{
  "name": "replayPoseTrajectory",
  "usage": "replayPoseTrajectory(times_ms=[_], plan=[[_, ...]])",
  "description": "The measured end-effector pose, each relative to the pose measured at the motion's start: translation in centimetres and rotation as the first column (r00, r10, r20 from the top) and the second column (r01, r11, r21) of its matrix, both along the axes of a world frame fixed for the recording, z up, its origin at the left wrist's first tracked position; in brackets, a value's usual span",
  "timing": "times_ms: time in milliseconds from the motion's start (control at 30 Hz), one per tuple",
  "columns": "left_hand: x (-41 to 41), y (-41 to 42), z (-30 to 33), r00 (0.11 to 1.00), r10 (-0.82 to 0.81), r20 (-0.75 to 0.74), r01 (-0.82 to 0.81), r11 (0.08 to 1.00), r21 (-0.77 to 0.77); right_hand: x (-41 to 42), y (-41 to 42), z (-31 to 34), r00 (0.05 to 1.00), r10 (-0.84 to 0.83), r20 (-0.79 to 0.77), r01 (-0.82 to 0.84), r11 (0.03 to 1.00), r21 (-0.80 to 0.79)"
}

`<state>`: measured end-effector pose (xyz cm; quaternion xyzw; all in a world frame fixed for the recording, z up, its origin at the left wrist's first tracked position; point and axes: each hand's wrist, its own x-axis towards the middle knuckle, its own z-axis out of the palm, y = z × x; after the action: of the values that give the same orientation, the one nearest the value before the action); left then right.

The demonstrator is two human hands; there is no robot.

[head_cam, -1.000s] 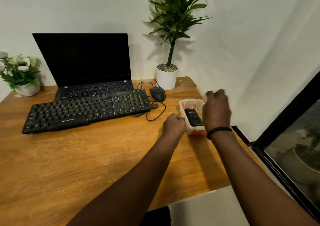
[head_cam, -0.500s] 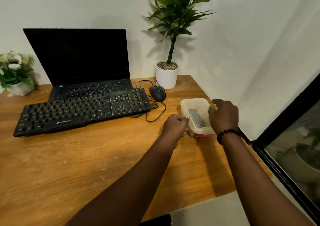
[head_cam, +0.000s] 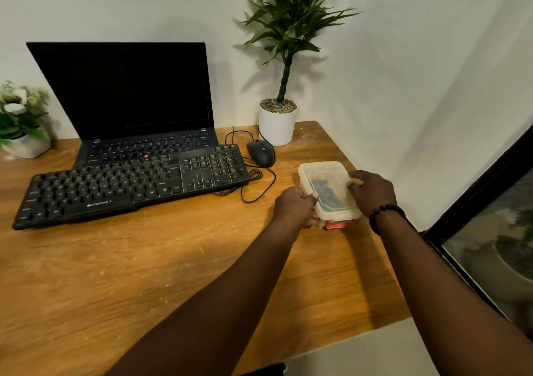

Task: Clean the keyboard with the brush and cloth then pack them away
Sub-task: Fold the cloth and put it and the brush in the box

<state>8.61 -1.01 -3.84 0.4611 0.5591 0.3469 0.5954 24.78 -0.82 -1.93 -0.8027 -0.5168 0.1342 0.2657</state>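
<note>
Likely light and a bit slippery, the box [head_cam: 328,194] sits near the desk's [head_cam: 173,274] right edge – thin, flexy plastic; left hand [head_cam: 294,209] curls round its near-left edge, right hand's [head_cam: 372,192] fingertips press the lid – best gripped at the rim corners

My only feed comes from the head-worn wide-angle camera, looking forward and down across the wooden desk [head_cam: 144,274] toward the white wall. Both forearms rise from the bottom edge, the left hand [head_cam: 294,209] and right hand [head_cam: 372,192] close and right of centre. The laptop [head_cam: 127,93] sits farther back at left; a dark window frame [head_cam: 476,196] cuts the right edge.
</note>
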Motion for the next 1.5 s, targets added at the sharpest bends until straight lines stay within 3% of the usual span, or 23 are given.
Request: replayPoseTrajectory(times_ms=[133,200,267,300,367,433,533,633,733,800,1000,1167,1300,1400,1500], plan=[[0.2,0.4,0.1,1.0,0.0,0.002,0.0,0.999,-0.048,-0.1,-0.1,-0.7,0.999,-0.016,-0.05,0.015,1.0,-0.01],[0.2,0.5,0.2,0.995,0.012,-0.099,-0.013,1.0,-0.015,-0.4,-0.4,-0.9,0.996,-0.018,-0.088,0.017,1.0,-0.016],[0.2,0.6,0.0,0.916,0.071,-0.395,0.011,0.98,0.201,-0.4,-0.9,-1.1,0.987,-0.046,-0.156,0.046,0.999,-0.006],[0.2,0.4,0.0,0.868,0.146,-0.474,0.032,0.937,0.347,-0.4,-1.4,-1.2,0.969,-0.09,-0.23,0.094,0.996,0.008],[-0.1,0.0,0.3,0.875,0.206,-0.438,0.117,0.788,0.605,-0.2,-2.4,-1.7,0.91,-0.224,-0.347,0.241,0.97,0.005],[-0.6,-0.2,0.4,0.892,0.065,-0.446,0.304,0.644,0.702,-0.1,-3.4,-2.5,0.843,-0.326,-0.428,0.328,0.942,-0.073],[-0.9,-1.0,0.4,0.744,-0.023,-0.668,0.593,0.483,0.644,-0.8,-4.7,-2.8,0.741,-0.328,-0.586,0.297,0.943,-0.152],[-0.5,-1.4,0.6,0.67,0.064,-0.74,0.646,0.44,0.624,-0.6,-5.3,-2.5,0.684,-0.298,-0.666,0.263,0.952,-0.156],[-0.3,-1.8,1.1,0.618,0.108,-0.779,0.696,0.387,0.605,-0.1,-5.8,-1.5,0.435,-0.283,-0.855,0.203,0.956,-0.214],[-0.7,-2.1,1.3,0.6,0.114,-0.792,0.721,0.35,0.597,-0.1,-6.0,-1.2,0.386,-0.257,-0.886,0.16,0.965,-0.21],[-0.6,-2.4,1.8,0.5,0.153,-0.853,0.789,0.325,0.521,0.3,-6.9,-1.3,0.478,-0.123,-0.87,0.057,0.992,-0.109],[0.0,-2.5,1.5,0.577,0.19,-0.795,0.719,0.344,0.604,0.7,-8.0,-1.5,0.729,-0.027,-0.684,0.034,0.999,-0.003],[0.0,-2.5,1.2,0.637,0.181,-0.75,0.668,0.357,0.653,0.5,-8.6,-1.4,0.819,0.053,-0.572,-0.008,0.997,0.081],[0.0,-2.2,0.9,0.645,0.145,-0.75,0.663,0.381,0.644,-0.2,-8.2,-1.5,0.897,0.011,-0.442,0.059,0.988,0.144],[-0.4,-1.4,0.5,0.759,0.05,-0.649,0.542,0.503,0.673,-1.1,-7.5,-0.9,0.952,0.068,-0.297,0.017,0.962,0.272]])
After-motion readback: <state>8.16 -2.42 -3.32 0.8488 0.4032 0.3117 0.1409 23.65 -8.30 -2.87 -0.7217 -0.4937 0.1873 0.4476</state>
